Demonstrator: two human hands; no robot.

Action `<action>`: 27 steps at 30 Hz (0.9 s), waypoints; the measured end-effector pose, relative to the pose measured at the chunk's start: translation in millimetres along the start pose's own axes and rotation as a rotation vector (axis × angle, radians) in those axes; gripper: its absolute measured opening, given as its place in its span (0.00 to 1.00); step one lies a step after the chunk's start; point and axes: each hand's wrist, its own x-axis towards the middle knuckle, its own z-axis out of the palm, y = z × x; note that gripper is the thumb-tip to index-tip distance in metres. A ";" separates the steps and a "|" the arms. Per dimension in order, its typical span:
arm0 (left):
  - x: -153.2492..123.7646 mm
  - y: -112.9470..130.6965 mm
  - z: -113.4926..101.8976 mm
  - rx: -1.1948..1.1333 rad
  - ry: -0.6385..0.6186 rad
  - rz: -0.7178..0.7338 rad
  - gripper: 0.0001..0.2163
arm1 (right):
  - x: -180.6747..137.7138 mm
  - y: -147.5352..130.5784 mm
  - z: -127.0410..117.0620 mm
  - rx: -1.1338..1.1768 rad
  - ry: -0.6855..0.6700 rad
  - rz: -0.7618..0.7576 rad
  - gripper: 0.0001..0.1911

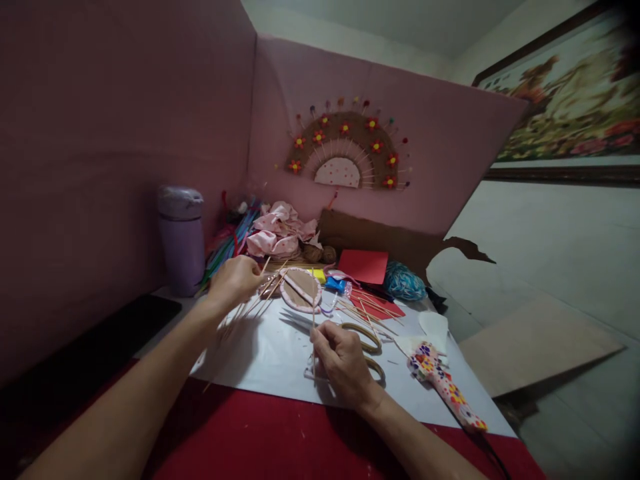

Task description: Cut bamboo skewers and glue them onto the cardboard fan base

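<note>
My left hand (234,280) is closed round a bunch of thin wooden skewers (250,308) that fan out below and beside it. Just right of it lies a half-round cardboard piece (301,288) with a pale spotted rim. My right hand (341,360) pinches a single skewer (313,300) held upright, its tip reaching toward the cardboard piece. Under my right hand lies a pair of scissors (361,338) with tan handles on a white sheet (260,360).
More skewers (367,308) lie on red paper (364,265). A flowered glue gun (443,381) lies at the right, a purple tumbler (182,239) at the left, pink fabric (279,235) and blue yarn (403,281) behind. A finished fan (345,150) hangs on the pink board.
</note>
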 end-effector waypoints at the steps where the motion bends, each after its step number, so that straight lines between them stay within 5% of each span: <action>1: 5.0 -7.2 -2.8 0.129 0.013 -0.021 0.07 | -0.3 0.4 0.0 -0.026 0.011 -0.009 0.17; 7: 6.9 -14.6 -0.5 0.491 0.065 0.019 0.12 | -1.3 2.0 1.2 -0.121 0.033 -0.068 0.16; 13: -8.9 1.0 19.9 0.469 -0.174 0.169 0.10 | -1.6 3.2 1.0 -0.161 0.053 -0.099 0.16; 18: -3.9 -2.6 19.5 0.409 -0.165 0.190 0.07 | -1.6 2.7 0.5 -0.132 0.083 -0.100 0.15; 21: -2.7 3.5 6.2 0.020 -0.119 0.295 0.16 | -0.9 3.8 1.1 -0.015 0.112 -0.081 0.09; 24: -11.7 16.6 -1.9 -0.620 -0.022 0.401 0.13 | 0.1 5.9 2.5 0.130 0.141 -0.067 0.06; 27: -25.3 28.8 2.5 -0.927 -0.092 0.485 0.08 | 1.0 7.0 4.3 0.196 0.149 -0.071 0.05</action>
